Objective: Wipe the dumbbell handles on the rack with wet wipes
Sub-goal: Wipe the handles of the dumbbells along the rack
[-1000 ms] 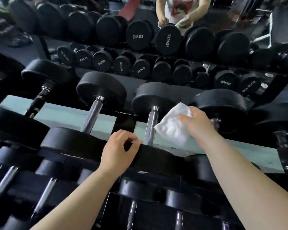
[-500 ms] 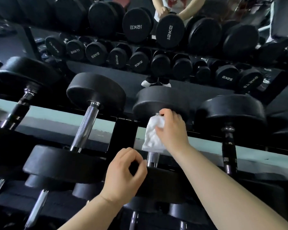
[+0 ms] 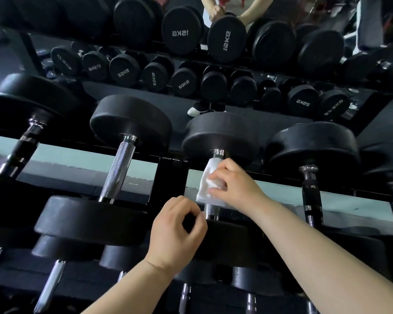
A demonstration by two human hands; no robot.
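far left on the rack [image 3: 173,175], a dark-handled dumbbell [image 3: 23,146], then a dumbbell with a bare knurled chrome handle [image 3: 118,171]. now the left hand [image 3: 177,232], fingers curled together on the rim of the near black weight head [image 3: 232,234], gripping that edge. just right of it, the right hand [image 3: 236,186] is clamped around the white wet wipe [image 3: 208,189], which wraps the upper part of the third dumbbell's handle [image 3: 211,210], chrome showing below the wipe. further right, another dark-handled dumbbell [image 3: 311,177].
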